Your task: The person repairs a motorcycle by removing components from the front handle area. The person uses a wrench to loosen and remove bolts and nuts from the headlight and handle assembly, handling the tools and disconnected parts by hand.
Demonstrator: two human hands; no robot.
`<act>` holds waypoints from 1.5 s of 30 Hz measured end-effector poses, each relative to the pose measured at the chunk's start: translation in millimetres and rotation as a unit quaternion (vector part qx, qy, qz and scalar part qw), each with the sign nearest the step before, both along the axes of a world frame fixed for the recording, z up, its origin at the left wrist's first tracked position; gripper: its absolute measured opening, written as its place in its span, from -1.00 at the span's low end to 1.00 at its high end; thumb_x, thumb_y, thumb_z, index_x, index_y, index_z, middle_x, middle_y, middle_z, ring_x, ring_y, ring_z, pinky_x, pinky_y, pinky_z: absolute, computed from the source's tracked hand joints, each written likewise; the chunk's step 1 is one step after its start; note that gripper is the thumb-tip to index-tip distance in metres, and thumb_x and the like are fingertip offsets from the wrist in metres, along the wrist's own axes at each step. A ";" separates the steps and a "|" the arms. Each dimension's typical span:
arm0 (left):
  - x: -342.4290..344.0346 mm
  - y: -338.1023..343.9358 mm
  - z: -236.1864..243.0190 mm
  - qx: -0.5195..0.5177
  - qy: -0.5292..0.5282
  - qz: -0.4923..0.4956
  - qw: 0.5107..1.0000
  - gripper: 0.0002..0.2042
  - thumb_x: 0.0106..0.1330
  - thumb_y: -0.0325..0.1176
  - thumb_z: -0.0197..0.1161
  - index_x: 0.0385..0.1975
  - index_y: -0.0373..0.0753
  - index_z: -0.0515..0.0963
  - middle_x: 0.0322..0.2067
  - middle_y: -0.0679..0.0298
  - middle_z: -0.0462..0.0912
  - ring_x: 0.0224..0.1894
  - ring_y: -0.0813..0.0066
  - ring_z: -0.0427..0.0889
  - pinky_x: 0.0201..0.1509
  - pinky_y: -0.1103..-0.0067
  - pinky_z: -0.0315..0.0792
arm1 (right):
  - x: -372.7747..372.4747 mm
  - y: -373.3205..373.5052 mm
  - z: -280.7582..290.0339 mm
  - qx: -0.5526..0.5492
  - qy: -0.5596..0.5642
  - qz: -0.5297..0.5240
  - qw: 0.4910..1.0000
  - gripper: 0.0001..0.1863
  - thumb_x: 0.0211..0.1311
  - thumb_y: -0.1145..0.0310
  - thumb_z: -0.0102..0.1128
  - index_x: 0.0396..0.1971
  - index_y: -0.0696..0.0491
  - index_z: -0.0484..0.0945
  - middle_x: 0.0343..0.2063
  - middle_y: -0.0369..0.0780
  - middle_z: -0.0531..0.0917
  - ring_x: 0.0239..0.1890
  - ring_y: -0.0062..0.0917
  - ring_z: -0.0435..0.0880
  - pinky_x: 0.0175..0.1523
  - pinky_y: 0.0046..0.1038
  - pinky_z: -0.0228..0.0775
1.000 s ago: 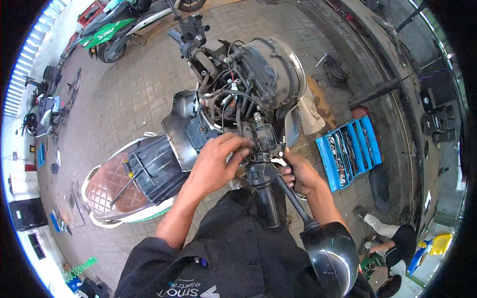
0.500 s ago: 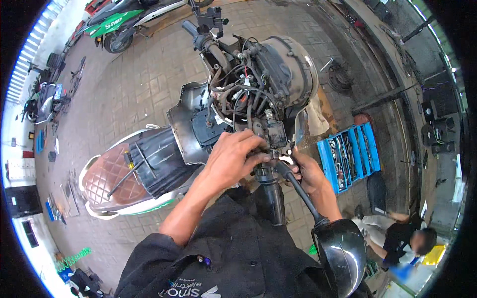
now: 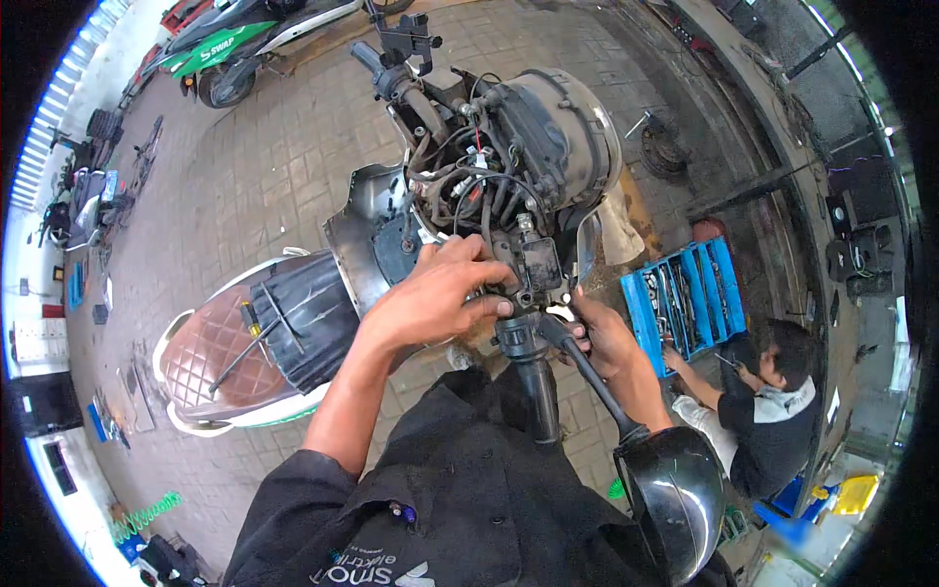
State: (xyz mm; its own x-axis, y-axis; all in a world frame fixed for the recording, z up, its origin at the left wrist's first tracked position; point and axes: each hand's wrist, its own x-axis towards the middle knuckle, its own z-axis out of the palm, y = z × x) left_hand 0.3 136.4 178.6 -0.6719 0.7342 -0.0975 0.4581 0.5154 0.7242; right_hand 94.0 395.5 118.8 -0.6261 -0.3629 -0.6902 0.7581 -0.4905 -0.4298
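The scooter's stripped front end stands before me, its handlebar ending in a black grip (image 3: 538,396). My left hand (image 3: 435,293) hovers at the left of the handlebar clamp, thumb and bent fingertips apart with a small gap between them. My right hand (image 3: 611,342) is closed around a silver brake lever (image 3: 561,312), just right of the bar; part of the lever is hidden by the fingers. Between that hand and the grip runs the stem of a black mirror (image 3: 675,504). A dark brake fluid reservoir (image 3: 540,264) sits just above both hands.
Bare wires (image 3: 479,186) and a round headlight housing (image 3: 572,127) lie beyond the bar. A screwdriver (image 3: 250,318) rests on the brown seat (image 3: 210,342). At right, a co-worker (image 3: 758,411) crouches by a blue toolbox (image 3: 631,318). Another scooter (image 3: 225,54) stands far left.
My left hand has drawn back left from the clamp, its thumb and fingertips parting. My right hand stays at the lever. The co-worker has moved up to the toolbox and reaches into it.
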 end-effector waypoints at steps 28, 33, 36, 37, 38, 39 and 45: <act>47.5 28.3 -52.4 0.109 -0.001 0.388 0.915 0.04 -0.28 -0.10 0.64 0.22 -0.36 0.15 0.29 -0.28 0.10 0.32 -0.37 0.10 0.31 -0.07 0.13 | 20.0 -12.0 16.2 0.273 0.151 -0.099 0.945 -0.76 0.53 0.26 0.06 0.04 0.05 0.47 -0.45 -0.39 0.49 -0.60 -0.75 0.31 -0.52 -0.61 0.17; 41.3 20.0 -47.0 0.119 0.028 0.372 0.920 0.05 -0.29 -0.02 0.69 0.22 -0.29 0.18 0.28 -0.33 0.08 0.33 -0.39 0.09 0.33 -0.11 0.10 | 23.4 13.4 3.1 0.196 0.173 -0.049 0.964 -0.43 0.45 0.50 0.06 0.41 0.03 0.18 -0.17 -0.29 0.55 -0.41 -0.65 0.48 -0.34 -0.54 0.40; 35.7 11.7 -41.6 0.109 0.015 0.335 0.936 0.04 -0.22 -0.02 0.68 0.25 -0.33 0.18 0.32 -0.35 0.01 0.33 -0.47 0.07 0.36 -0.11 0.09 | 11.2 -3.3 0.9 0.358 0.172 -0.041 0.917 -0.62 0.54 0.23 0.04 0.19 0.12 0.46 -0.23 -0.31 0.59 -0.30 -0.59 0.51 -0.22 -0.51 0.37; 38.6 12.4 -42.7 0.114 0.016 0.335 0.935 0.04 -0.22 -0.02 0.68 0.25 -0.33 0.18 0.32 -0.35 0.01 0.33 -0.47 0.07 0.36 -0.11 0.09 | 11.7 1.7 -1.7 0.362 0.175 -0.041 0.915 -0.62 0.54 0.23 0.04 0.19 0.12 0.46 -0.23 -0.31 0.59 -0.30 -0.59 0.51 -0.22 -0.51 0.37; 39.9 12.1 -44.9 0.122 0.020 0.333 0.935 0.02 -0.21 -0.03 0.68 0.24 -0.31 0.20 0.32 -0.35 0.00 0.32 -0.47 0.08 0.36 -0.10 0.10 | 8.7 5.9 -6.0 0.275 0.172 -0.052 0.945 -0.63 0.54 0.26 0.01 0.21 0.11 0.43 -0.10 -0.24 0.58 -0.11 -0.53 0.53 0.00 -0.46 0.39; 40.9 12.9 -45.4 0.128 0.025 0.328 0.936 0.00 -0.20 -0.03 0.67 0.23 -0.28 0.22 0.32 -0.35 0.00 0.32 -0.46 0.08 0.36 -0.10 0.11 | 7.8 11.9 -12.8 0.183 0.168 -0.064 0.967 -0.63 0.55 0.30 -0.02 0.24 0.09 0.40 0.03 -0.17 0.58 0.08 -0.46 0.56 0.21 -0.42 0.41; 62.5 19.5 -54.7 0.159 0.079 0.358 0.917 -0.13 -0.09 -0.05 0.62 0.19 -0.28 0.28 0.28 -0.29 0.06 0.29 -0.39 0.12 0.36 -0.05 0.15 | 2.7 20.8 -33.2 0.262 0.297 0.057 0.917 -0.60 0.47 0.20 0.06 0.16 0.11 0.45 0.08 -0.19 0.58 0.18 -0.38 0.51 0.38 -0.34 0.25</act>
